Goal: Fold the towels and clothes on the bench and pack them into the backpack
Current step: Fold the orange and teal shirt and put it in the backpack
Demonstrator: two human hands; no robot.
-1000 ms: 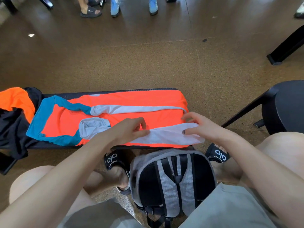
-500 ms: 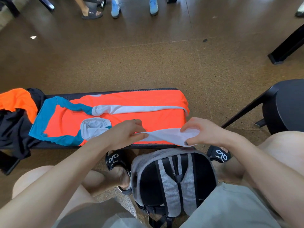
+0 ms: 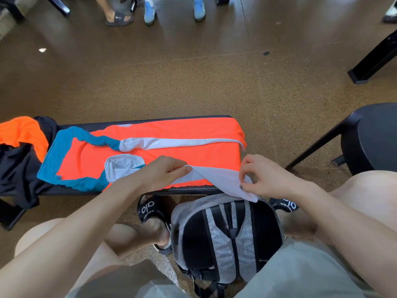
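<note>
1. Step in hand: folding the orange garment, which lies flat along the bench. By judgement, this is an early fold; nothing shows as packed.
2. Left hand: fingers curled, pinching the white side panel of the garment at its near edge, just above the bench's front rim.
3. Right hand: thumb and fingertips pinch the same white panel at its right end. This end is lifted clear of the bench and hangs over the backpack.
4. The panel is stretched between the two hands, sloping down toward the right.
5. Backpack position: on the floor between the person's feet, just in front of the bench, straps facing up. Whether its opening is unzipped cannot be told.
6. A second pile, the black and orange clothes, lies crumpled at the left end of the bench, touching the garment's teal edge, not yet folded.
7. Next move, by judgement: carry the pinched edge away from the body and lay it over the orange body, keeping both pinches level so the fold line runs straight along the bench.
8. Requirement: hold tension between the hands until the edge is laid down, or the thin fabric is likely to sag and wrinkle.
</note>
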